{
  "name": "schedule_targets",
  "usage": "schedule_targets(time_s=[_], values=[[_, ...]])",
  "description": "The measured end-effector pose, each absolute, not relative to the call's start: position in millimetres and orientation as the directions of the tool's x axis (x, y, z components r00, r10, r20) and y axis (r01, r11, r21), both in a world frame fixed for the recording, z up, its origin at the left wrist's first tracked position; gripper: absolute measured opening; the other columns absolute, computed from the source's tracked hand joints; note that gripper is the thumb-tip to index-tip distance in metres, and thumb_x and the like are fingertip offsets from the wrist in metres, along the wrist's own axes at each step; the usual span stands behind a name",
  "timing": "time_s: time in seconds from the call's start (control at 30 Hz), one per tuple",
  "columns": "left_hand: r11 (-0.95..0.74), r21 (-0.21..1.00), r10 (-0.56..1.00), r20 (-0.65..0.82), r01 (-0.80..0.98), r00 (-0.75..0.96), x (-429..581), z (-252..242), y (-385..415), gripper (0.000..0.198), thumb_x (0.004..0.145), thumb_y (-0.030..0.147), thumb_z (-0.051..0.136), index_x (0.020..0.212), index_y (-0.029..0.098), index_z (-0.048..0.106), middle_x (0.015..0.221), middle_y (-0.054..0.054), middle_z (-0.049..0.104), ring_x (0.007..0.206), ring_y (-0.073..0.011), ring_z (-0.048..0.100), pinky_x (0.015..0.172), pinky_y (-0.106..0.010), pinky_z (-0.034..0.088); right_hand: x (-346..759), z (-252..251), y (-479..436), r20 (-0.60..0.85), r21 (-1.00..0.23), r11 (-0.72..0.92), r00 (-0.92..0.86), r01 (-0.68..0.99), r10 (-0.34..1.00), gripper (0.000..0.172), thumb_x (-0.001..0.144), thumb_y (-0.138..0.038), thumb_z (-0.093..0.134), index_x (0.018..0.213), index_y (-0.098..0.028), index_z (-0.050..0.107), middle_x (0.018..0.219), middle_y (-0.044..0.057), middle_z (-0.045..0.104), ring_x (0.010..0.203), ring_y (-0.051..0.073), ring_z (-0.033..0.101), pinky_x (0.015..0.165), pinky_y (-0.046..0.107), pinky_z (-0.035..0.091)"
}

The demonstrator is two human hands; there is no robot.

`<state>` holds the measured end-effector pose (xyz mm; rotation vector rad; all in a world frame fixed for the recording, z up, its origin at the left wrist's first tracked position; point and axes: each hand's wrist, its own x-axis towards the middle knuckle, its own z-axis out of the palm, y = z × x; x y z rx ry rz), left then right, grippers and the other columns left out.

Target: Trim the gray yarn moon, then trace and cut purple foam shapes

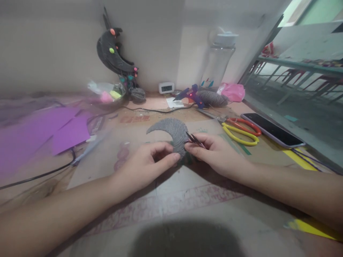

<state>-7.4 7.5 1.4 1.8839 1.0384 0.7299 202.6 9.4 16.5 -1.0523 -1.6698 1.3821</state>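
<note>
A crescent moon shape [175, 130] wrapped in grey yarn is held a little above the table. My left hand [154, 160] pinches its lower end between thumb and fingers. Close against the crescent's right edge, my right hand [206, 150] is closed around a small tool with two dark pointed tips [194, 138]; whether it is snips or tweezers I cannot tell. The tips point up and left, slightly apart. My right fingertips are at the yarn's edge, and whether they also grip it is unclear.
Large scissors [241, 134] with red and yellow handles and a phone [273, 130] lie right. Behind are a blue glue gun [189, 95], grey yarn [213, 97], a small clock [166, 87] and a bottle [218, 62]. A dark decorated crescent [111, 51] hangs back left, above purple sheets [69, 132].
</note>
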Motion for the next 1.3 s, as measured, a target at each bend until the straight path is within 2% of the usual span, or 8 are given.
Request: schedule_targets(time_s=[0.2,0.37,0.57,0.73,0.83,0.97,1.13,1.3], values=[[-0.304,0.902,0.829,0.093,0.306,0.551,-7.2,7.4,6.4,0.031,0.098,0.036,0.051,0.078,0.019,0.067,0.077,0.002,0.07,0.074,-0.0128,0.063,0.069,-0.023,0.046,199.7,19.4,8.2,-0.02,-0.998,0.013,-0.47,0.067,0.882,0.02,0.083,-0.033,0.071,0.074,-0.018,0.06,0.06,-0.006,0.048,0.059,0.011,0.048,0.061,0.027,0.041],[-0.297,0.905,0.844,0.099,0.305,0.528,-7.9,9.3,5.8,0.038,0.101,0.038,0.044,0.074,0.019,0.064,0.07,0.003,0.063,0.068,-0.0114,0.057,0.063,-0.022,0.042,201.6,21.3,8.4,0.003,-0.996,0.042,-0.463,0.075,0.886,0.016,0.089,-0.026,0.06,0.075,-0.019,0.06,0.058,-0.007,0.043,0.056,0.01,0.044,0.061,0.026,0.039],[-0.316,0.834,0.878,0.076,0.453,0.472,-6.0,6.1,5.8,0.025,0.091,0.04,0.061,0.077,0.02,0.064,0.069,0.005,0.058,0.065,-0.0111,0.052,0.059,-0.023,0.038,203.9,17.4,8.2,0.051,-0.975,0.137,-0.423,0.174,0.905,0.014,0.089,-0.027,0.061,0.079,-0.018,0.064,0.066,-0.005,0.051,0.06,0.01,0.043,0.061,0.025,0.036],[-0.333,0.811,0.87,0.067,0.481,0.489,-4.6,8.5,3.6,0.026,0.089,0.035,0.06,0.069,0.019,0.056,0.062,0.005,0.051,0.06,-0.01,0.046,0.056,-0.022,0.036,203.3,15.7,7.3,0.038,-0.978,0.12,-0.426,0.168,0.904,0.016,0.088,-0.03,0.064,0.078,-0.017,0.063,0.068,-0.004,0.052,0.062,0.01,0.043,0.063,0.025,0.037],[-0.331,0.841,0.854,0.075,0.428,0.515,-5.0,9.2,2.5,0.021,0.089,0.033,0.059,0.073,0.019,0.056,0.066,0.005,0.053,0.062,-0.0108,0.05,0.058,-0.023,0.039,202.8,17.5,7.4,0.025,-0.993,0.072,-0.433,0.093,0.901,0.015,0.088,-0.028,0.064,0.078,-0.017,0.062,0.064,-0.006,0.047,0.058,0.009,0.04,0.064,0.025,0.039],[-0.319,0.861,0.848,0.073,0.395,0.526,-4.6,8.9,2.2,0.017,0.089,0.032,0.059,0.077,0.019,0.056,0.07,0.003,0.056,0.066,-0.0119,0.054,0.06,-0.023,0.043,201.9,19.5,9.1,0.029,-0.999,0.035,-0.442,0.005,0.897,0.022,0.086,-0.033,0.068,0.073,-0.02,0.056,0.058,-0.009,0.034,0.055,0.009,0.038,0.061,0.025,0.039],[-0.306,0.87,0.865,0.085,0.386,0.495,-3.4,9.4,1.8,0.017,0.086,0.033,0.063,0.079,0.019,0.057,0.071,0.003,0.057,0.065,-0.0119,0.054,0.059,-0.023,0.044,202.3,18.2,10.6,0.037,-0.999,0.018,-0.441,-0.049,0.897,0.03,0.083,-0.042,0.072,0.073,-0.02,0.055,0.057,-0.01,0.032,0.051,0.008,0.032,0.053,0.024,0.033],[-0.337,0.844,0.883,0.13,0.418,0.451,-5.5,9.8,1.1,0.017,0.087,0.034,0.064,0.079,0.02,0.061,0.071,0.004,0.063,0.066,-0.0122,0.057,0.062,-0.024,0.044,205.9,14.1,11.0,0.032,-0.999,0.025,-0.436,-0.022,0.899,0.031,0.087,-0.044,0.069,0.076,-0.018,0.057,0.057,-0.009,0.034,0.05,0.007,0.026,0.046,0.023,0.021]])
